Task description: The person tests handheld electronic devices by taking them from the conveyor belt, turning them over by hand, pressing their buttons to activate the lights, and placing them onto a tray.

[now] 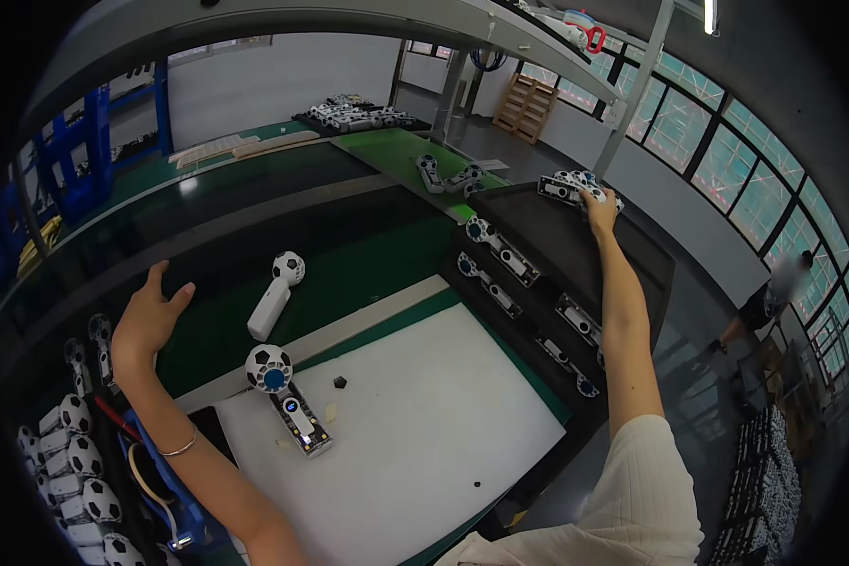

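Observation:
My right hand (602,206) reaches to the top of the stacked black trays (575,247), its fingers closed on a soccer-ball-patterned device (568,191). My left hand (151,316) is raised over the left side of the dark green surface, fingers apart and holding nothing. To its right, a white device with a ball-shaped head (272,307) lies on that surface. Another device (297,415), its circuit side showing and a blue disc on its ball end, rests on the white mat (415,415). A small black pentagon piece (340,382) lies beside it.
Rows of ball-headed devices (85,455) stand at the lower left beside a blue tape holder (174,500). More devices (429,174) lie on the light green surface ahead. A metal beam crosses above. Another person (769,300) is at the far right, apart from my hands.

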Available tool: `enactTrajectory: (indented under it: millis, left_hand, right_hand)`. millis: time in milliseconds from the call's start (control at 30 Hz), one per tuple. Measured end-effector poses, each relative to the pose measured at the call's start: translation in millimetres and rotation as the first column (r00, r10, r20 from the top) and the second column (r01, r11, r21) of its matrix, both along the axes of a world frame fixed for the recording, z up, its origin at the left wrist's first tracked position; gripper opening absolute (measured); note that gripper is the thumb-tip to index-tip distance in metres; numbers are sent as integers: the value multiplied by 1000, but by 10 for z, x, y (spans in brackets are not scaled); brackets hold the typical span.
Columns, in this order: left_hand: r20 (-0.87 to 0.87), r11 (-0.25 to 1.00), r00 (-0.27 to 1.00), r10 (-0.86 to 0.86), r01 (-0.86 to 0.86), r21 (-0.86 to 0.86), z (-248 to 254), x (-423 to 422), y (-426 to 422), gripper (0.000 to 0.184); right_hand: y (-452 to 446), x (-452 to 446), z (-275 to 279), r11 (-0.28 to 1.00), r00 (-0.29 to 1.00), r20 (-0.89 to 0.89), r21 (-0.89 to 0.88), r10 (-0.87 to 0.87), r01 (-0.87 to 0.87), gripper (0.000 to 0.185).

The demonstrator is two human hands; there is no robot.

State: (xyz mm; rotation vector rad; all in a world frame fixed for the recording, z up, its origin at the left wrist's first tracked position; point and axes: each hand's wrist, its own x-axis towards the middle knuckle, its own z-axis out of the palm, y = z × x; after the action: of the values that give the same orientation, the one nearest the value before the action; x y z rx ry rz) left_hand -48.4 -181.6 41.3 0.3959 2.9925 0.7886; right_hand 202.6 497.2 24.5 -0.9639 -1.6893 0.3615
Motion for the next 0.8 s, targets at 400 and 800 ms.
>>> enactTrajectory:
  millis: [400, 800]
  left_hand:
    - [-28, 1000, 999, 25, -24, 15, -286, -348, -247, 70]
    - [142, 995, 986, 85, -77, -59, -530, -688, -452, 72]
  right_hand:
    - [-7, 71, -20, 988, 903, 423, -89, -78, 128, 71]
    - [-1975, -1878, 543, 801, 677, 724, 323, 134, -504, 30]
